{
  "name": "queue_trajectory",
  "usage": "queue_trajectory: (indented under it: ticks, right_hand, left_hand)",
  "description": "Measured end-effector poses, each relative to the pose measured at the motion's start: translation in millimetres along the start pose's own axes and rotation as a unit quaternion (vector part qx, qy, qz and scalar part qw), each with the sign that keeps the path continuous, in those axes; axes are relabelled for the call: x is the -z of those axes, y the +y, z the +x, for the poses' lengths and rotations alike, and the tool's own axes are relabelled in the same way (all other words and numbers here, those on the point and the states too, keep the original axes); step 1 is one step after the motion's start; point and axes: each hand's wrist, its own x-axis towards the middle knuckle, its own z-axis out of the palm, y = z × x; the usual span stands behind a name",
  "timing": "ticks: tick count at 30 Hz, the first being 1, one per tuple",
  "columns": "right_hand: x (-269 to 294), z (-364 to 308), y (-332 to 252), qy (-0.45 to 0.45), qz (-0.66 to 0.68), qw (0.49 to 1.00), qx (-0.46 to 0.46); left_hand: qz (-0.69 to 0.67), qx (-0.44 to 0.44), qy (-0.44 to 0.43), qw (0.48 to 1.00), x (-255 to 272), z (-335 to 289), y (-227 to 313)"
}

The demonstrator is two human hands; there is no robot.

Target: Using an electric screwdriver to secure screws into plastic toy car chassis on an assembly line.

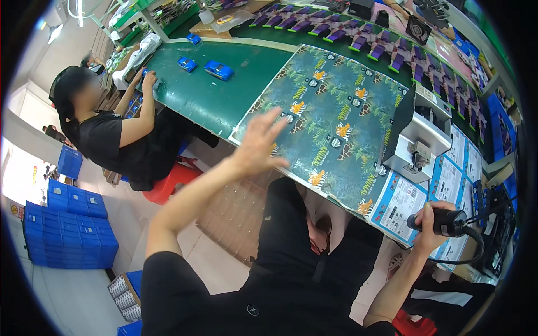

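My left hand (259,143) is raised over the near left edge of a patterned sheet (336,120) printed with animals and leaves. Its fingers are spread and it holds nothing. At the right, my right hand (428,229) is closed around a black cylindrical tool (447,222) with a cable running from its back end. The tool lies roughly level above printed blue-and-white sheets (397,204) at the table's near edge. Just beyond them stands a small silver and black bench machine (414,148).
Three blue toy cars (218,70) sit on the green table (185,98) at the left. A person (106,129) works there, seated on a red stool (174,180). Rows of purple and green parts (336,32) line the far side. Blue crates (67,232) are stacked on the left floor.
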Motion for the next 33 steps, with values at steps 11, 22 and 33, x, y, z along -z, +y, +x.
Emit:
queue_trajectory:
  ticks: [11,22,33]
  right_hand:
    - [16.2,-17.3,-25.5,0.051,0.027,0.996,-0.074]
    - [85.5,-35.2,-80.9,-0.087,0.180,0.958,-0.204]
    - [126.6,-24.6,-71.0,-0.086,0.085,0.988,-0.101]
  left_hand:
    - [-0.333,-0.136,0.109,0.927,-50.1,76.7,199.0]
    - [-0.550,0.132,-0.076,0.821,-260.0,293.6,377.0]
    - [-0.445,0.170,-0.225,0.850,-239.6,329.9,428.8]
